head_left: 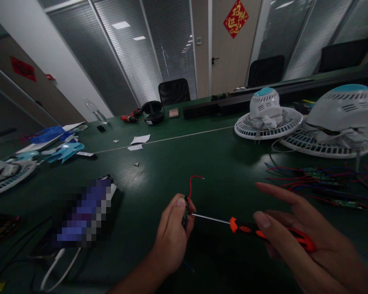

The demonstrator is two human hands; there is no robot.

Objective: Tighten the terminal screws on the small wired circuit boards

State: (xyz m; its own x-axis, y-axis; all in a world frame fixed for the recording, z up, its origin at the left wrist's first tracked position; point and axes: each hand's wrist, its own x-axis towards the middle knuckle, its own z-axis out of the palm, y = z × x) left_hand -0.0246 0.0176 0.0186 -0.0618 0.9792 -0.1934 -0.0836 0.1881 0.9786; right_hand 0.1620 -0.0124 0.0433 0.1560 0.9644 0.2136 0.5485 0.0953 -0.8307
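Observation:
Pinched between the thumb and fingers of my left hand (174,230) is a small green circuit board (185,216), seen nearly edge-on. A red wire (190,185) rises from its top, and a short blue wire (189,266) shows below the hand. My right hand (306,241) holds an orange and black screwdriver (245,228) by its handle, the index finger stretched out away from it. The metal shaft points left, and its tip reaches the board's side by my left fingers. Whether the tip sits on a screw is hidden.
More circuit boards with red and blue wires (319,173) lie at right. Behind them stand white fan housings (268,110). A blurred-out device (82,216) with a white cable is at left. Paper scraps (140,139), a headset (152,112) and a bottle (95,111) lie farther back on the green table (171,159).

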